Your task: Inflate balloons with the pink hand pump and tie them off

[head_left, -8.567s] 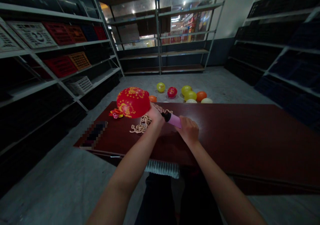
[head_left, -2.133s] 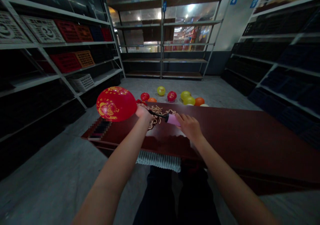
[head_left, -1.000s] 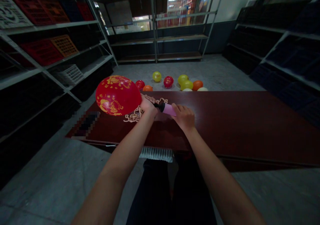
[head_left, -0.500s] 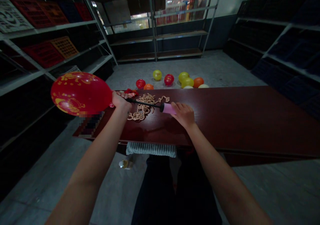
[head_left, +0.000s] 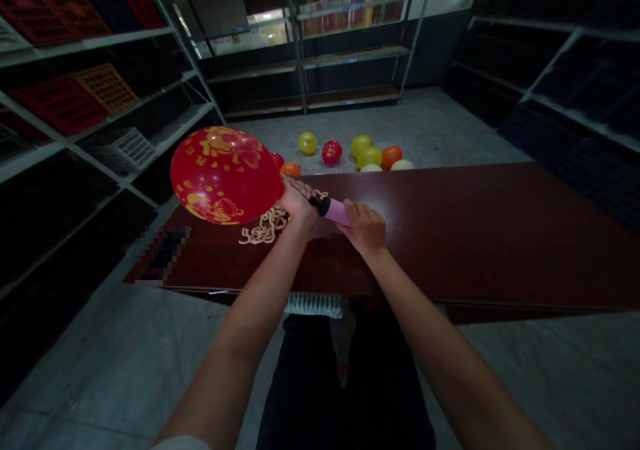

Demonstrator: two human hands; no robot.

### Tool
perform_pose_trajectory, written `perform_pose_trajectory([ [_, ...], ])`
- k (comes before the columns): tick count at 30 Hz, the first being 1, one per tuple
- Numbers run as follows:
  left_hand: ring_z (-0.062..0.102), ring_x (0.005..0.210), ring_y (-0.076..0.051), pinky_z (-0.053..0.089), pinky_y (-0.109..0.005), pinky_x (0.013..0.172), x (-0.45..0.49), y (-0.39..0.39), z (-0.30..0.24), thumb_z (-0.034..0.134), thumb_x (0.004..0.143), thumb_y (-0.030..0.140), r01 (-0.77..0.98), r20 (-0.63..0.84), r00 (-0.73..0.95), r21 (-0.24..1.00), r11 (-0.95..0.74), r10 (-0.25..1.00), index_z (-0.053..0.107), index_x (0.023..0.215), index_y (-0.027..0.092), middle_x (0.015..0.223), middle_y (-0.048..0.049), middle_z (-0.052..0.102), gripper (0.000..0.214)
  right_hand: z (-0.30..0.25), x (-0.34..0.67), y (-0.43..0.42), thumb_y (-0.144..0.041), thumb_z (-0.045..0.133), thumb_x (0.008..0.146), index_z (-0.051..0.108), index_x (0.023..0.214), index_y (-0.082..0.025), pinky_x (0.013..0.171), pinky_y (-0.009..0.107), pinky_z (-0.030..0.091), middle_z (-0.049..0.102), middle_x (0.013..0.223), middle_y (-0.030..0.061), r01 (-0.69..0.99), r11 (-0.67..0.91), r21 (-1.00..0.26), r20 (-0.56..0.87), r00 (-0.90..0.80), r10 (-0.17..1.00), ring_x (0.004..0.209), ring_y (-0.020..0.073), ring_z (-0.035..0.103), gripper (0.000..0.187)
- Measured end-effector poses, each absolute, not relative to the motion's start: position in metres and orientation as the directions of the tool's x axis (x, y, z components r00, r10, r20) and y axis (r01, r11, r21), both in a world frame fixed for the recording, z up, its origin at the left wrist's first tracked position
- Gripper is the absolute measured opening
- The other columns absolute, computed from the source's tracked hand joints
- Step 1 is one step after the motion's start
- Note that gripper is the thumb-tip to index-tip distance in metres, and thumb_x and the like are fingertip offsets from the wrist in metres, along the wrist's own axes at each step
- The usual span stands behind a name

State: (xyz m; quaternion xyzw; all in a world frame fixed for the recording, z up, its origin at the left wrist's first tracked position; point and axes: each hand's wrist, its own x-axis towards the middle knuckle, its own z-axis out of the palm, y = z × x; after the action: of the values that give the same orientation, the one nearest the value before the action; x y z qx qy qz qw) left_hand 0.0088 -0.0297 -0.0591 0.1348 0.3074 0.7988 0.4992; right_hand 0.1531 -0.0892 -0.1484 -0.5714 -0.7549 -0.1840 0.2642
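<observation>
A big red balloon with yellow printing swells out to the left of my left hand. That hand is closed around the balloon's neck, where it meets the tip of the hand pump; the neck itself is hidden by my fingers. My right hand is wrapped around the pink body of the balloon pump. The pump's black end sits right beside my left hand, with little of the rod showing. Beneath the balloon and my left wrist, a heap of beige, curly string-like pieces lies on the dark red table.
Several yellow, red, orange and whitish balloons, among them a yellow balloon, lie on the floor beyond the table. A blurred-out flat object rests at the table's left end. Shelves with crates stand on the left.
My left hand has moved right with the balloon, toward my right hand. The pump's black rod, long before, has slid almost wholly in. The view has shifted slightly.
</observation>
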Motion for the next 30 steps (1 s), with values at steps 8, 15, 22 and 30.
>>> perform_pose_trajectory([
  [8,0.021,0.035,-0.009,0.023,-0.025,0.041,-0.019,-0.044,-0.066,0.040,0.108,0.038,-0.765,-0.237,-0.449,0.599,-0.234,0.862,0.023,0.062,0.021,0.048,0.0073,0.020,0.052,-0.143,0.147,-0.091,-0.035,0.067,0.093,0.056,0.136,-0.019,0.072,0.035,0.031,0.071,0.107,0.0108,0.920,0.389,0.055,0.546,-0.354,0.759,0.093,0.0251,0.056,0.047],
  [15,0.020,0.035,-0.007,0.021,-0.023,0.041,-0.075,-0.048,-0.046,0.042,0.105,0.030,-0.705,-0.235,-0.543,0.649,-0.286,0.806,0.023,0.062,0.021,0.048,0.0079,0.021,0.048,-0.142,0.146,-0.093,-0.032,0.063,0.094,0.058,0.136,-0.019,0.072,0.034,0.031,0.070,0.108,0.0111,0.905,0.419,0.074,0.559,-0.385,0.734,0.093,0.0249,0.054,0.045],
  [22,0.023,0.035,-0.007,0.026,-0.022,0.041,-0.112,-0.048,-0.006,0.055,0.100,0.046,-0.618,-0.101,-0.580,0.701,-0.356,0.808,0.021,0.064,0.022,0.046,0.0088,0.021,0.055,-0.144,0.145,-0.092,-0.029,0.064,0.091,0.062,0.132,-0.019,0.073,0.034,0.034,0.071,0.106,0.0106,0.918,0.396,0.031,0.631,-0.325,0.704,0.091,0.0245,0.057,0.042],
  [30,0.022,0.035,-0.008,0.023,-0.024,0.040,-0.068,-0.031,0.012,0.056,0.100,0.053,-0.626,0.012,-0.519,0.676,-0.389,0.855,0.025,0.062,0.022,0.048,0.0080,0.020,0.058,-0.152,0.150,-0.088,-0.029,0.067,0.088,0.062,0.125,-0.017,0.071,0.033,0.034,0.071,0.096,0.0098,0.954,0.295,-0.061,0.683,-0.176,0.709,0.084,0.0240,0.060,0.039],
])
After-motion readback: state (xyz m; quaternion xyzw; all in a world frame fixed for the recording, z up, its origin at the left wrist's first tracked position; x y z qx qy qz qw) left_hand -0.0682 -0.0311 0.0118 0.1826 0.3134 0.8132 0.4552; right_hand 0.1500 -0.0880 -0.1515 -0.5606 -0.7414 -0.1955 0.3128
